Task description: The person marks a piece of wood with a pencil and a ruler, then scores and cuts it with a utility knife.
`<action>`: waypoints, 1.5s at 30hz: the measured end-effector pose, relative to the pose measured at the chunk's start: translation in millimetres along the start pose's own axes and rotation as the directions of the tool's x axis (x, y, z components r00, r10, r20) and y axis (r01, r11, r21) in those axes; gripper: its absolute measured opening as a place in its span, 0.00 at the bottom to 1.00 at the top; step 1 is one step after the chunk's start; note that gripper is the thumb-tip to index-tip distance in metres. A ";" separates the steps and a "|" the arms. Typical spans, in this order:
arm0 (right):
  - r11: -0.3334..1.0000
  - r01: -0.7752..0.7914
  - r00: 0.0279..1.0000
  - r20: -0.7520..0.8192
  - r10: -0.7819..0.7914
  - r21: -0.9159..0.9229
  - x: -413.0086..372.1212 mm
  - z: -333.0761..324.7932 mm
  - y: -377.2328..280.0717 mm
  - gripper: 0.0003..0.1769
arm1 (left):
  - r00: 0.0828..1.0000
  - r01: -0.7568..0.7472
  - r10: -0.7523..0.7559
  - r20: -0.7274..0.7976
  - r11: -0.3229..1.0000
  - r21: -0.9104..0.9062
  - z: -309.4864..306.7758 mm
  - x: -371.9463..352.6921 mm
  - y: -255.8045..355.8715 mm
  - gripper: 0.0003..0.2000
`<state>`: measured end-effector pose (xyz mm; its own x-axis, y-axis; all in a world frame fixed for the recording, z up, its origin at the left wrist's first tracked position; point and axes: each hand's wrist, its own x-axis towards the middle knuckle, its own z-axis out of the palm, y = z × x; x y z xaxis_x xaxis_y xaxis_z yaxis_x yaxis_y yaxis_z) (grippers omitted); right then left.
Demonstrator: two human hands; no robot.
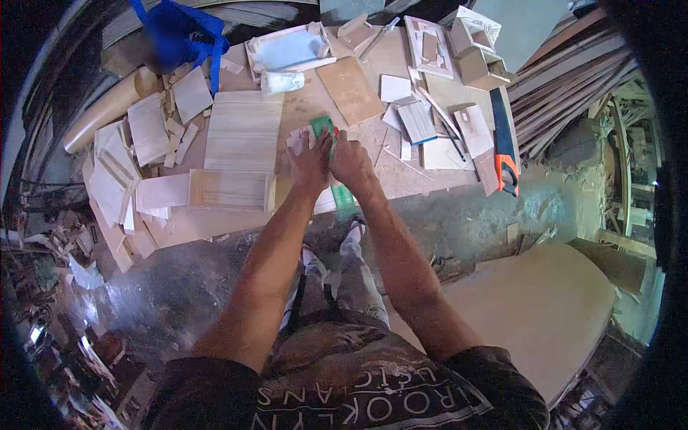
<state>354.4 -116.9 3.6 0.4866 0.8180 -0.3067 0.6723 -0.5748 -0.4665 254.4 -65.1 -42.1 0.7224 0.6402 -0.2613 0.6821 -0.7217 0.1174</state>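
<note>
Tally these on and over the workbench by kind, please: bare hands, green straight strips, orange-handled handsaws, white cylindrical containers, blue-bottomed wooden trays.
Bare hands: 2, left hand and right hand
Green straight strip: 1
Orange-handled handsaw: 1
White cylindrical container: 1
Blue-bottomed wooden tray: 1
Total: 6

A woodworking shop is showing here; wood pieces [244, 132] are covering the workbench [297, 107]; a handsaw [504, 143] is lying at its right edge; stacked strips [573, 86] are leaning beyond it.
</note>
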 end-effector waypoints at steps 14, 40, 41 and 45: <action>0.998 0.063 0.997 -0.046 -0.062 0.016 -19.3 5.8 10.3 0.20 | 1.000 -0.023 0.023 0.012 0.999 -0.029 -1.1 -0.7 -0.5 0.47; 0.971 0.124 0.963 -0.261 -0.068 0.205 -47.9 21.6 31.1 0.27 | 0.995 0.050 -0.041 0.087 0.993 -0.105 -17.9 -2.4 6.0 0.39; 0.970 0.129 0.963 -0.260 -0.072 0.206 -39.1 25.5 33.7 0.27 | 0.996 0.041 -0.033 0.080 0.994 -0.099 -14.7 -1.7 4.2 0.38; 0.975 0.119 0.971 -0.229 -0.074 0.189 -15.4 34.4 34.0 0.26 | 0.997 0.025 -0.022 0.077 0.999 -0.033 -14.8 -3.5 3.3 0.36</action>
<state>350.5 -148.4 -36.1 0.5498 0.8321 -0.0732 0.6079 -0.4587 -0.6481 255.8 -65.9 -26.6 0.6961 0.6341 -0.3367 0.7034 -0.6964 0.1426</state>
